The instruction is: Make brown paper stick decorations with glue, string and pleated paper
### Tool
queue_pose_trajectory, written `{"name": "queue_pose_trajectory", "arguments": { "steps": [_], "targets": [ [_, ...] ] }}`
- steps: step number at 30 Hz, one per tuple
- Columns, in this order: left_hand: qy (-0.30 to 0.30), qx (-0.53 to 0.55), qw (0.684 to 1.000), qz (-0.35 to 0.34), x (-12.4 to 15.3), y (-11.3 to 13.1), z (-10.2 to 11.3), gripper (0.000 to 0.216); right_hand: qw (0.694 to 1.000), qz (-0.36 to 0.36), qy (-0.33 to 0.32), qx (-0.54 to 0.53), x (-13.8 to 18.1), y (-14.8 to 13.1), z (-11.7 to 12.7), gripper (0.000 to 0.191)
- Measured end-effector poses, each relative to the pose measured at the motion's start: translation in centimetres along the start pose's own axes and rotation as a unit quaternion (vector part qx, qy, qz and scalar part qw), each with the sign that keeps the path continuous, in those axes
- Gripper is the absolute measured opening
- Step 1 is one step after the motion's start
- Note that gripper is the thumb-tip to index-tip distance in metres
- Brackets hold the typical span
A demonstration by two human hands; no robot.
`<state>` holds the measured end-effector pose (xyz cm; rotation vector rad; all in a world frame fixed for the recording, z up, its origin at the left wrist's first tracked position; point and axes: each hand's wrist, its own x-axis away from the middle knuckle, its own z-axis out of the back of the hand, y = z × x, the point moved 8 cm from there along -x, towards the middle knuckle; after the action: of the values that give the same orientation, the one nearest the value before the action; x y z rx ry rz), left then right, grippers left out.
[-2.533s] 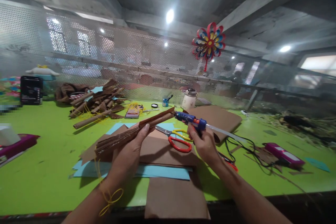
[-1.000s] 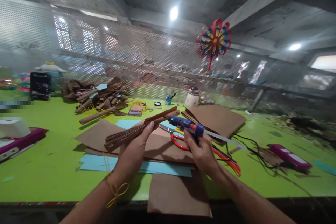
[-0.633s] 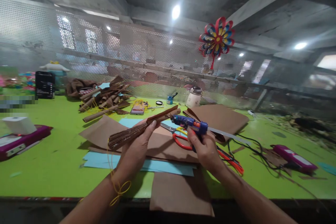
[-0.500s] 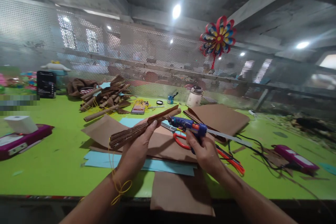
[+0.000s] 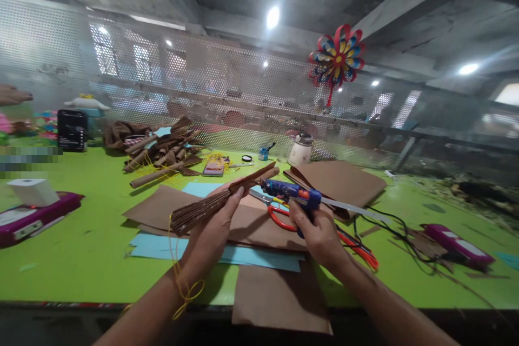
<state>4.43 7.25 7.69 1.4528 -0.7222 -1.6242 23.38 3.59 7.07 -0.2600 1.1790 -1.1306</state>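
Note:
My left hand [image 5: 211,227] is closed round a folded, pleated strip of brown paper [image 5: 221,198], held slanting up to the right above the green table [image 5: 73,248]. My right hand [image 5: 318,232] grips a blue glue gun [image 5: 292,193], whose nozzle points left and nearly touches the strip's upper right end. A yellow cord [image 5: 182,286] is tied round my left wrist and hangs from the strip.
Brown paper sheets [image 5: 259,227] and blue paper [image 5: 162,246] lie under my hands, with red-handled scissors [image 5: 279,216] and a black cable [image 5: 385,221]. A pile of folded brown pieces [image 5: 160,154] sits at back left, a white jar [image 5: 299,150] at back centre, magenta boxes [image 5: 28,216] at both sides.
The glue gun's nozzle has come closer to the upper end of the pleated strip. My view has shifted a little left. Both hands keep their grips.

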Motion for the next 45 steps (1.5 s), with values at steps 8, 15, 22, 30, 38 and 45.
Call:
{"name": "queue_pose_trajectory", "arguments": {
  "steps": [8, 15, 22, 30, 38, 45],
  "targets": [
    [-0.016, 0.004, 1.0, -0.023, -0.1, -0.8, -0.4, 0.034, 1.0, 0.003, 0.014, 0.0, -0.4, -0.2, 0.4, 0.036],
    [-0.013, 0.011, 1.0, -0.021, 0.0, -0.6, -0.4, 0.032, 1.0, -0.003, 0.016, -0.003, -0.3, 0.2, 0.6, 0.036],
    [-0.001, 0.009, 1.0, -0.019, 0.0, -0.8, -0.2, 0.03, 0.999, -0.002, 0.047, 0.003, -0.5, 0.2, 1.0, 0.036],
    [-0.018, 0.011, 0.999, -0.024, 0.0, -0.4, -0.5, 0.029, 1.0, -0.013, 0.018, -0.015, -0.3, 0.1, 0.0, 0.037],
    [0.004, 0.035, 0.999, 0.02, 0.1, -0.2, -0.3, 0.029, 1.0, 0.004, -0.013, -0.008, 0.6, -0.3, -0.9, 0.032],
    [0.019, 0.027, 0.999, 0.031, 0.0, -1.3, 0.0, 0.03, 0.995, 0.014, 0.093, 0.039, 0.2, 0.8, 0.8, 0.023]
  ]
}}
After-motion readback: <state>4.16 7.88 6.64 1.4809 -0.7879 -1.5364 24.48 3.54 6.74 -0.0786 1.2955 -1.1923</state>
